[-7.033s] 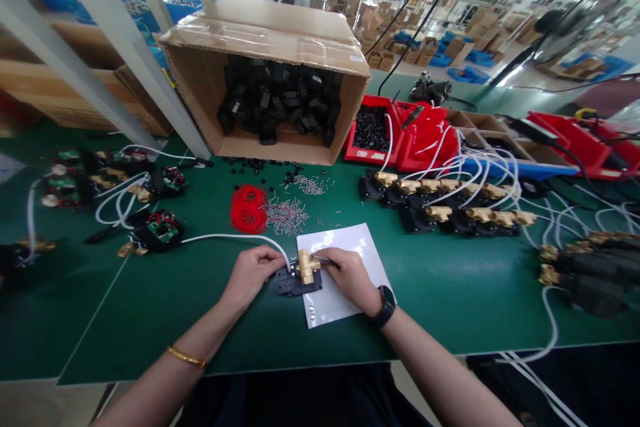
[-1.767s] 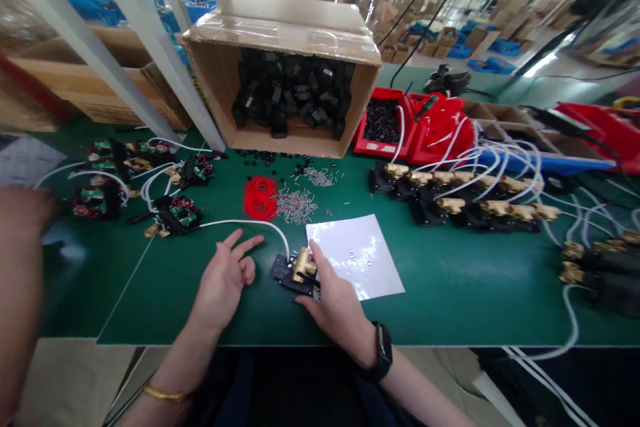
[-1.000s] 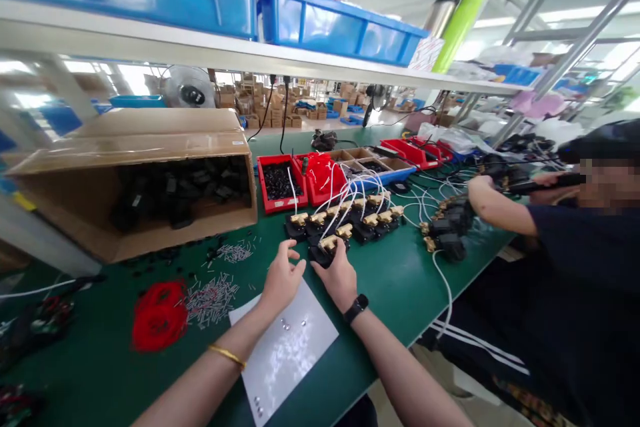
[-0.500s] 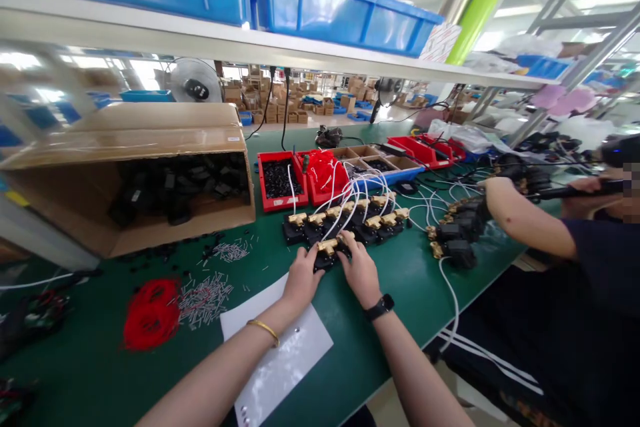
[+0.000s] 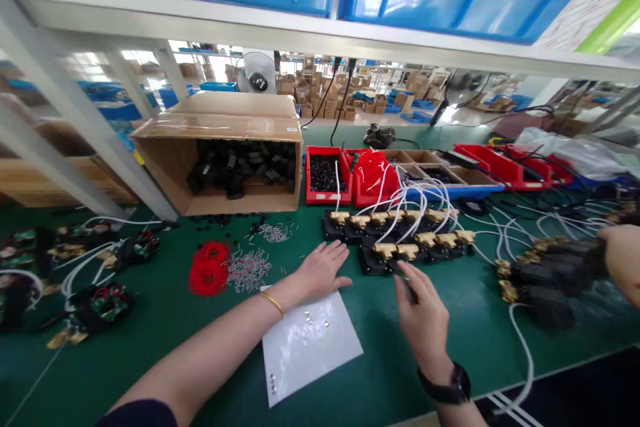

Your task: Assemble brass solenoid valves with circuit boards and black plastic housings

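My left hand (image 5: pixel 320 270) lies nearly flat, fingers stretched out, across the top edge of a white sheet (image 5: pixel 315 353) on the green table. No object shows in it. My right hand (image 5: pixel 424 313) is just in front of a black unit with a brass tee fitting (image 5: pixel 385 251), thumb and fingers apart. A dark patch shows between its thumb and fingers; whether that is a small part or shadow I cannot make out. More such black units with brass fittings (image 5: pixel 425 238) stand in rows behind, white cables (image 5: pixel 423 190) curving up from them. Small shiny round pieces (image 5: pixel 309 320) lie on the sheet.
Left of the sheet are red wire coils (image 5: pixel 210 269) and a heap of small pins (image 5: pixel 250 270). Behind stand a carton of black parts (image 5: pixel 220 120) and red bins (image 5: pixel 327 197). Opened units with circuit boards (image 5: pixel 107 303) lie far left. A co-worker's hand (image 5: pixel 623 260) is at right.
Both hands have let go of the black unit, which now stands at the front of the rows. My left hand has drawn away leftward to the sheet. The view has turned left.
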The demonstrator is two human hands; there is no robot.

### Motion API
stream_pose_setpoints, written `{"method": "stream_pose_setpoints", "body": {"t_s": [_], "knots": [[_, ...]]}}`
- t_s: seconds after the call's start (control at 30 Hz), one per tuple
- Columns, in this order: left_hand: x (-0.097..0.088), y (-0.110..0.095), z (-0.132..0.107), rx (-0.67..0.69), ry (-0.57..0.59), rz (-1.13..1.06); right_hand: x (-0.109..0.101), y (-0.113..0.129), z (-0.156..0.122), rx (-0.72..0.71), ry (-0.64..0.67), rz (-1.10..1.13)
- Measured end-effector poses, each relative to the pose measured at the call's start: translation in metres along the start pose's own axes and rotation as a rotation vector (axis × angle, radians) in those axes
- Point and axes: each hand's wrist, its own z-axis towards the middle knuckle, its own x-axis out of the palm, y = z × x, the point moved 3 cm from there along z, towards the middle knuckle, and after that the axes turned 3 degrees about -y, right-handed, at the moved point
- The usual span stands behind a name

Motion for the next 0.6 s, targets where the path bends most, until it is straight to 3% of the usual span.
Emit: {"method": "stream_pose_setpoints", "body": {"t_s": [0.1,0.2,0.3,0.43,0.5,0.6], "knots": [[-0.005,0.021,-0.015,0.022,0.069,0.031,0.022,0.031,-0.009,-0.135,0.292,0.143],[-0.006,0.033,-0.027,-0.02,0.07,0.076,0.046,0.06,-0.012,-0.185,0.503,0.075],[-0.014,0.041,-0.049,-0.095,0.043,0.132,0.064,0.075,-0.021,-0.155,0.584,-0.031],[-0.047,0.051,-0.092,-0.18,0.008,0.186,0.086,0.061,-0.04,-0.082,0.662,-0.035],[-0.073,0.057,-0.122,-0.228,-0.09,0.189,0.093,0.046,-0.041,-0.042,0.689,-0.007],[-0.117,0.07,-0.186,-0.433,-0.445,0.213,0.095,0.032,-0.03,0.016,0.607,0.024]]}}
